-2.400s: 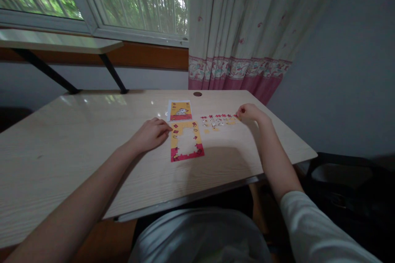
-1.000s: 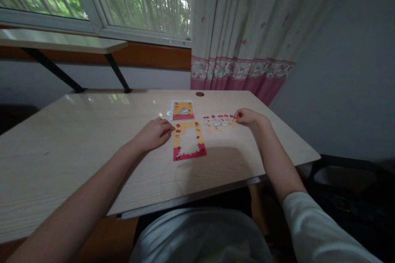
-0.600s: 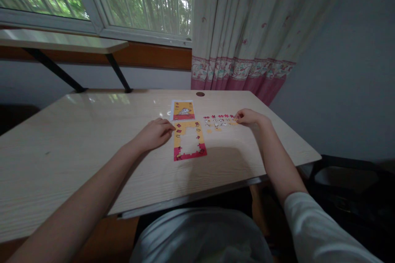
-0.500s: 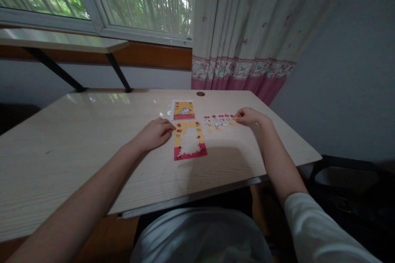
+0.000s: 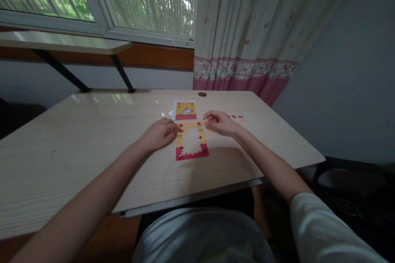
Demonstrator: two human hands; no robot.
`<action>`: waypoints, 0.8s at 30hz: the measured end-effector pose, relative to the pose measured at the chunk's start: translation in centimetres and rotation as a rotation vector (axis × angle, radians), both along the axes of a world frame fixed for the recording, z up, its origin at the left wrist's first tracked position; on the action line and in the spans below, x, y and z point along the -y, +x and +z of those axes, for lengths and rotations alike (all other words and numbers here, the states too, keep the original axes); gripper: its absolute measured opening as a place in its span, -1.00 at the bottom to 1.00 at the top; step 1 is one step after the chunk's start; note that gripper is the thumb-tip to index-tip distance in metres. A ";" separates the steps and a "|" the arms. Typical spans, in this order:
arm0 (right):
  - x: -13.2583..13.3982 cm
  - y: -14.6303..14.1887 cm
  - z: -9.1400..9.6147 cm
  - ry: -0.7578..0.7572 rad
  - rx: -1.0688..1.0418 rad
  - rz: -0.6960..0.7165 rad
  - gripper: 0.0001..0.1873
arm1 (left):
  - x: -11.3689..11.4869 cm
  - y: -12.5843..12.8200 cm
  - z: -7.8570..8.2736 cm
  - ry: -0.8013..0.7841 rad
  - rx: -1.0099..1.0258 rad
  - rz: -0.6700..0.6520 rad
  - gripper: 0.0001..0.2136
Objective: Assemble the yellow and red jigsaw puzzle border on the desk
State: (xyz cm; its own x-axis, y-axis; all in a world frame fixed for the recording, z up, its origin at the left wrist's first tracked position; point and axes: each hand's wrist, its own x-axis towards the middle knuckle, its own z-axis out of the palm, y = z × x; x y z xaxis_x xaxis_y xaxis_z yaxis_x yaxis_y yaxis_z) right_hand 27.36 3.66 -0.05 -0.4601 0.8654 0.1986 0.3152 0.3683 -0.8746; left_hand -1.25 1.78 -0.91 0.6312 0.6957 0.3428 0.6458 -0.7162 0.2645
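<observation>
A partly assembled jigsaw puzzle (image 5: 192, 157), yellow above and red below with a gap in its middle, lies on the table. At its upper left edge, my left hand (image 5: 163, 133) rests with curled fingers, the fingertips pressed on the border. My right hand (image 5: 219, 122) hovers by the upper right corner, thumb and fingers pinched on a small yellowish puzzle piece (image 5: 205, 120). Loose red puzzle pieces (image 5: 237, 116) lie in a row beyond that hand, which covers many of the others. Just behind the puzzle is a reference picture (image 5: 185, 111) of a white animal.
The pale wooden table (image 5: 77, 144) has a round cable hole (image 5: 202, 94) near its back edge. A raised shelf (image 5: 64, 43) on black supports stands at the back left. A curtain (image 5: 243, 49) hangs behind, and a dark chair (image 5: 354, 185) is at the right.
My right hand has moved left from the loose pieces to the puzzle's upper right corner, carrying a piece. My left hand stays at the puzzle's left edge. The view has shifted slightly.
</observation>
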 end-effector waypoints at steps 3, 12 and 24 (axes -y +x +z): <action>1.3 -3.1 -1.3 -0.080 -0.138 0.053 -0.73 | 0.7 1.0 0.0 -0.047 0.120 -0.051 -0.77; 2.6 -5.6 -2.5 -0.170 -0.245 -0.010 -0.64 | 1.9 2.8 0.1 -0.129 0.298 -0.034 -0.78; 2.6 -4.5 -2.0 0.193 -0.029 -0.126 -0.79 | 0.8 2.7 -1.2 -0.381 0.583 0.133 -0.82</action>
State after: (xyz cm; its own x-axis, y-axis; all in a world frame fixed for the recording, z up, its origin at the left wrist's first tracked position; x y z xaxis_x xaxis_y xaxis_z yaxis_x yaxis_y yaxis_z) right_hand 22.86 1.10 -2.08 -0.3427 0.8601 0.3779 0.3452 0.4894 -0.8008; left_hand 1.44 0.94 -2.14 0.3201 0.8931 0.3162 0.3986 -0.4297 0.8102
